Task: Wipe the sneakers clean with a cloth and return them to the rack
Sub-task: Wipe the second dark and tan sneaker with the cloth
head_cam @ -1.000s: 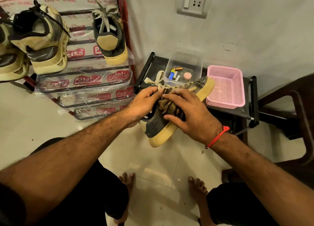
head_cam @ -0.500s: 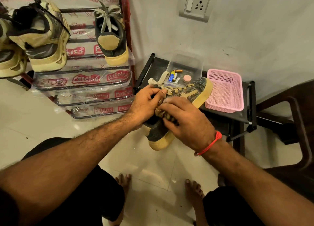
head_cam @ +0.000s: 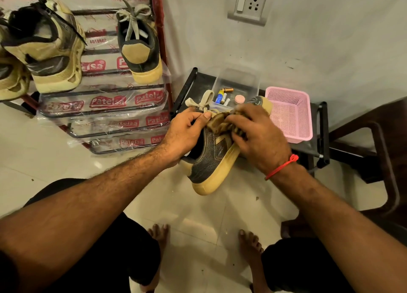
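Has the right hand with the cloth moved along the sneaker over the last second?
Yes. The right hand slid with the cloth toward the sneaker's toe, nearer the pink basket.

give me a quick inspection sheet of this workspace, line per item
surface: pale tiled floor, a few specks on it
job's things: dark sneaker with tan sole held in the air; striped cloth on its upper; matching sneaker already on the shoe rack
clutter: clear box holding batteries and a small pink disc; pink basket; both on a low black stand
grippers: left hand grips the sneaker at its collar; right hand presses the cloth on it
cables: nothing seen
surroundings: wall socket; dark chair on the right; other tan shoes on the rack
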Demonstrator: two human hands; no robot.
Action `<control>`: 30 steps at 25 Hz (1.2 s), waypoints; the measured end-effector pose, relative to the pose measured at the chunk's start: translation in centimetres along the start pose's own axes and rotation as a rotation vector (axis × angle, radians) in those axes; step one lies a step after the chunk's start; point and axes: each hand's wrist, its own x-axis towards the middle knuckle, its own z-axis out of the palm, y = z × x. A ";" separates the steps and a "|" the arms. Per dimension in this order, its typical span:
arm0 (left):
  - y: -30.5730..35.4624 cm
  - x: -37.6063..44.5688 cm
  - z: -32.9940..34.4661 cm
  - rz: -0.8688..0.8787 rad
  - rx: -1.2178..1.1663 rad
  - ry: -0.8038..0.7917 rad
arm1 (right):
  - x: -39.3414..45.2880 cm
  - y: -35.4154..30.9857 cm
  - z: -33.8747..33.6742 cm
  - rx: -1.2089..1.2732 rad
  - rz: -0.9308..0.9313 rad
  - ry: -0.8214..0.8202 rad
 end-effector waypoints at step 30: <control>0.5 0.2 0.0 0.032 0.073 0.066 | 0.4 1.5 -0.2 0.135 0.032 0.004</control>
